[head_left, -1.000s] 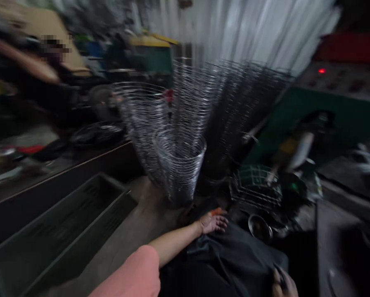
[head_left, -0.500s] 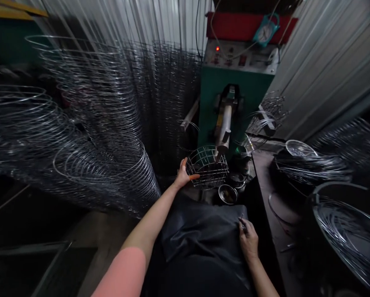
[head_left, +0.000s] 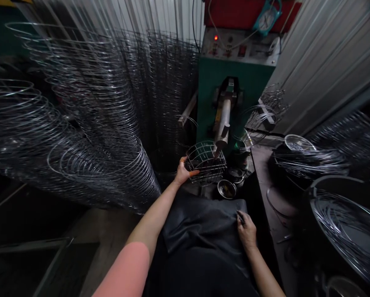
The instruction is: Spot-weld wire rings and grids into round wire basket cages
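Note:
My left hand (head_left: pixel 182 172), with orange coverings on its thumb and a finger, grips the left side of a round wire basket (head_left: pixel 205 162). The basket sits around the lower tip of the metal arm (head_left: pixel 223 123) of a green machine (head_left: pixel 209 82). My right hand (head_left: pixel 246 229) rests over the dark apron (head_left: pixel 203 222) on my lap. Its fingers are closed around a small dark tool with a thin tip (head_left: pixel 241 217), whose kind I cannot make out. Below the basket stands a small round bowl (head_left: pixel 226 189) with bits inside.
Tall stacks of wire rings (head_left: pixel 110 103) crowd the left side. To the right, a bench (head_left: pixel 262 159) runs beside me, with bundles of wire (head_left: pixel 309 163) and a black tub (head_left: pixel 315 194) holding bent wires. A teal clock (head_left: pixel 267 18) hangs on the machine's top.
The view has shifted slightly, so most things appear a little higher. My left hand keeps its hold on the wire basket, and my right hand stays over my lap.

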{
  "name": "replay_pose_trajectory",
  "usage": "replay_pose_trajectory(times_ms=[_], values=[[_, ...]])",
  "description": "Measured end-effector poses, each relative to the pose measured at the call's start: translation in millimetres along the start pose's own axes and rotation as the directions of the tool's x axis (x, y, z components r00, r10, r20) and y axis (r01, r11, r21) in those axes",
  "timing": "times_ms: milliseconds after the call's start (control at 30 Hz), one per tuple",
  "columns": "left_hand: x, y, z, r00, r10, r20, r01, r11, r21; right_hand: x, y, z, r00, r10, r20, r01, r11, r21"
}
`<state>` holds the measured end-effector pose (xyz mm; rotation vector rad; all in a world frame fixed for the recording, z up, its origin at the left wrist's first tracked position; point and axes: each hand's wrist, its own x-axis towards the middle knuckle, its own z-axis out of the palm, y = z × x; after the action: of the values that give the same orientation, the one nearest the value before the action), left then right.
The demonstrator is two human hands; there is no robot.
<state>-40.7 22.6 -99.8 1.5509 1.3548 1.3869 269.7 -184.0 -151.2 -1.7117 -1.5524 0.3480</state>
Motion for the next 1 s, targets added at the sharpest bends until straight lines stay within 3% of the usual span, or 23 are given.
replay_pose_trajectory(times_ms=[133, 233, 333, 400, 500, 567, 633, 700, 800, 867, 933, 1000], values=[[-14.9, 18.5, -12.8, 0.999, 0.047, 0.017, -0.048, 0.996, 0.076, 10.1, -24.8, -14.4, 0.985, 0.091, 0.149, -0.112, 0.984, 0.138], [-31.7, 37.1, -24.9, 0.994, 0.089, 0.070, -0.099, 0.985, 0.145, 23.2, -69.4, -34.8, 0.957, 0.119, 0.265, -0.184, 0.954, 0.238], [-44.7, 54.1, -35.4, 0.988, 0.115, 0.101, -0.137, 0.961, 0.242, 42.4, -123.8, -57.6, 0.921, 0.031, 0.388, -0.169, 0.930, 0.327], [-49.5, 62.4, -40.7, 0.986, 0.125, 0.108, -0.153, 0.941, 0.303, 57.0, -155.2, -68.6, 0.826, -0.063, 0.560, -0.173, 0.917, 0.359], [-54.3, 71.5, -46.5, 0.977, 0.149, 0.150, -0.195, 0.908, 0.371, 76.7, -185.6, -72.1, 0.616, -0.132, 0.777, -0.275, 0.888, 0.369], [-57.8, 78.1, -48.0, 0.953, 0.174, 0.249, -0.265, 0.878, 0.400, 86.3, -195.0, -65.5, 0.539, -0.105, 0.836, -0.374, 0.859, 0.349], [-61.7, 86.4, -46.2, 0.911, 0.192, 0.366, -0.345, 0.840, 0.419, 92.9, -198.6, -54.3, 0.505, -0.062, 0.861, -0.424, 0.851, 0.310], [-64.7, 96.2, -40.7, 0.870, 0.201, 0.451, -0.412, 0.797, 0.441, 97.4, -199.6, -41.2, 0.546, -0.044, 0.837, -0.366, 0.886, 0.285], [-65.1, 110.0, -28.7, 0.836, 0.208, 0.508, -0.471, 0.748, 0.468, 101.7, -200.2, -24.2, 0.739, -0.065, 0.671, -0.058, 0.986, 0.159], [-62.4, 116.1, -21.9, 0.838, 0.209, 0.504, -0.472, 0.742, 0.477, 103.7, -200.0, -17.6, 0.825, -0.113, 0.553, 0.156, 0.987, -0.031], [-58.6, 119.7, -18.0, 0.848, 0.209, 0.487, -0.461, 0.744, 0.484, 105.2, -198.0, -15.7, 0.837, -0.169, 0.521, 0.284, 0.947, -0.150], [-55.0, 121.9, -16.3, 0.851, 0.201, 0.486, -0.456, 0.740, 0.494, 106.6, -193.6, -17.5, 0.801, -0.237, 0.551, 0.360, 0.924, -0.126]])
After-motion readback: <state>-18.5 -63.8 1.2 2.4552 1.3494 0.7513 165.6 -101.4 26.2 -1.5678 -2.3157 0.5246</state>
